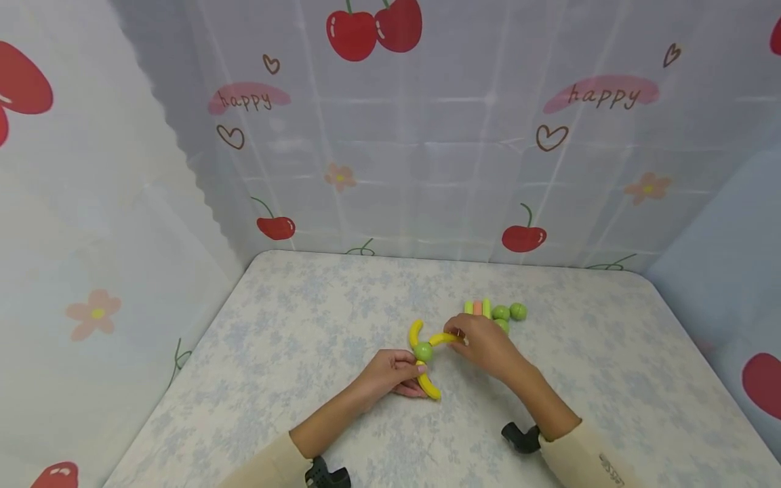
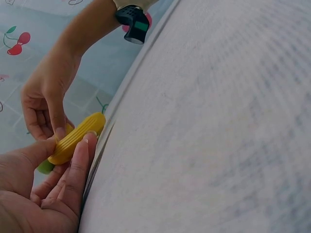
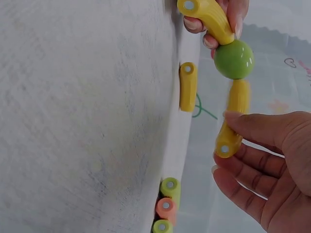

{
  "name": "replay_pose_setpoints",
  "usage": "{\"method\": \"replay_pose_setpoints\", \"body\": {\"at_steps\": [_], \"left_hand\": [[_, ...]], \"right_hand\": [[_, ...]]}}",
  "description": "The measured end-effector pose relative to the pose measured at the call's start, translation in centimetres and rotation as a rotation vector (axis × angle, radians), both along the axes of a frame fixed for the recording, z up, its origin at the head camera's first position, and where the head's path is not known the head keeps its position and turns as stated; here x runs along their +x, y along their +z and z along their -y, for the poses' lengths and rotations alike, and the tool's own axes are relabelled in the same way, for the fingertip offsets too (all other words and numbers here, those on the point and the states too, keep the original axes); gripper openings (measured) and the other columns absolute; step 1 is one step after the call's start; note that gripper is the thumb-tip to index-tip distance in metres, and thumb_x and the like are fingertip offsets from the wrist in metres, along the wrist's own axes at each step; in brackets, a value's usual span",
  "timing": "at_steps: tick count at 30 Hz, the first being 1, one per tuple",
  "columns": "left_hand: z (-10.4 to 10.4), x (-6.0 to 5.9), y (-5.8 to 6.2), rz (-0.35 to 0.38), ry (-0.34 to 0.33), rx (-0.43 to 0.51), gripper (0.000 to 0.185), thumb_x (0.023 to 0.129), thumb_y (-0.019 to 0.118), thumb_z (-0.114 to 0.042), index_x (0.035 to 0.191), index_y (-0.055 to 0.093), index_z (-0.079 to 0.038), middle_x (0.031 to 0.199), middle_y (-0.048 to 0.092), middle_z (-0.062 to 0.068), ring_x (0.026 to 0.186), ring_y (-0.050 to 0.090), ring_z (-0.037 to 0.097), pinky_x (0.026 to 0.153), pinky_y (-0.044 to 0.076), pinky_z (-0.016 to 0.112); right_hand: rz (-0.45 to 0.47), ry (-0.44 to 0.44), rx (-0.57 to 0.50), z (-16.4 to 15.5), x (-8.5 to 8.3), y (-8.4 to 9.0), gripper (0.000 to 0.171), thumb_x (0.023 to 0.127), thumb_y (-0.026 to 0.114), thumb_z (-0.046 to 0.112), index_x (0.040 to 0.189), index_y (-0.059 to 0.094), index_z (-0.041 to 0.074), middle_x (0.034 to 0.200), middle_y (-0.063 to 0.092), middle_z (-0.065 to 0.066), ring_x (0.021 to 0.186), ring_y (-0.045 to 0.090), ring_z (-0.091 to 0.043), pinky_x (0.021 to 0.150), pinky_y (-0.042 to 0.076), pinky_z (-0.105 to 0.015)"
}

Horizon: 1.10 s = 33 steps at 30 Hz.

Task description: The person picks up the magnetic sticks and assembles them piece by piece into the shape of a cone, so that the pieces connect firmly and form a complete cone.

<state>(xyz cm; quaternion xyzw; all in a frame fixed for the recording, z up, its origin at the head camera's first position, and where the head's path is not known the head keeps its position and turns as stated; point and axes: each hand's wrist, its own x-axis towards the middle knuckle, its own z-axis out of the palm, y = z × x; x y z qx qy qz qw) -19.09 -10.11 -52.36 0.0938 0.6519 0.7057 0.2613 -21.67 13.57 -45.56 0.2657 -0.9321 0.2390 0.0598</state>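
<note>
- A home-like play corner or small staged booth, not a kitchen or workshop; which of the two cannot be told.
- The tabletop (image 1: pixel 293 352) wears a pale cloth with a faint blue-grey floral print and has rounded corners.
- A light curtain (image 1: pixel 427 156) hangs close behind and at both sides, printed with red cherries, small flowers, hearts and the word "happy".
- The only goods are toy building pieces: curved yellow sticks (image 1: pixel 416 332), a green ball (image 1: pixel 423 351), and short coloured rods (image 1: pixel 478 308) near loose green balls (image 1: pixel 510 312).
</note>
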Motion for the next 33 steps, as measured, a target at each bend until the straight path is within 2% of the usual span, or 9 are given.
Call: {"method": "replay_pose_setpoints", "body": {"at_steps": [5, 10, 15, 22, 33], "left_hand": [[-0.01, 0.05, 0.01, -0.001, 0.001, -0.01, 0.027, 0.096, 0.072, -0.017, 0.111, 0.068, 0.006, 0.095, 0.076, 0.018, 0.078, 0.076, 0.026, 0.069, 0.061, 0.034], [-0.05, 0.12, 0.05, 0.002, -0.018, -0.026, 0.032, 0.095, 0.074, -0.021, 0.116, 0.069, 0.002, 0.096, 0.076, 0.017, 0.081, 0.076, 0.026, 0.071, 0.061, 0.033], [-0.05, 0.1, 0.16, -0.002, -0.034, -0.038, 0.036, 0.097, 0.071, -0.026, 0.121, 0.068, 0.001, 0.096, 0.076, 0.017, 0.081, 0.075, 0.026, 0.071, 0.061, 0.034], [-0.06, 0.1, 0.39, 0.01, -0.035, -0.054, 0.04, 0.101, 0.064, -0.035, 0.116, 0.069, 0.001, 0.094, 0.074, 0.015, 0.081, 0.075, 0.026, 0.071, 0.062, 0.034], [0.12, 0.06, 0.28, 0.0, -0.05, -0.045, 0.039, 0.102, 0.063, -0.036, 0.118, 0.069, -0.001, 0.097, 0.074, 0.012, 0.078, 0.073, 0.022, 0.069, 0.062, 0.033]], "right_hand": [[-0.013, -0.008, -0.005, 0.11, 0.27, -0.19, 0.022, 0.08, 0.087, 0.007, 0.097, 0.075, 0.011, 0.09, 0.071, 0.005, 0.078, 0.062, -0.01, 0.069, 0.055, -0.029], [-0.034, -0.001, 0.001, 0.1, 0.43, -0.42, 0.022, 0.08, 0.087, 0.007, 0.098, 0.075, 0.013, 0.092, 0.072, 0.005, 0.08, 0.064, -0.011, 0.069, 0.055, -0.029], [-0.059, 0.024, 0.005, 0.11, 0.41, -0.59, 0.023, 0.08, 0.087, 0.008, 0.1, 0.076, 0.013, 0.096, 0.073, 0.004, 0.082, 0.066, -0.012, 0.07, 0.056, -0.029], [-0.076, 0.055, 0.034, 0.22, 0.49, -0.69, 0.023, 0.081, 0.087, 0.01, 0.101, 0.077, 0.014, 0.096, 0.074, 0.004, 0.082, 0.067, -0.012, 0.069, 0.056, -0.028], [-0.08, 0.12, 0.052, 1.0, 1.04, -0.99, 0.025, 0.079, 0.087, 0.007, 0.101, 0.076, 0.015, 0.098, 0.073, 0.005, 0.086, 0.067, -0.011, 0.074, 0.056, -0.029]]}}
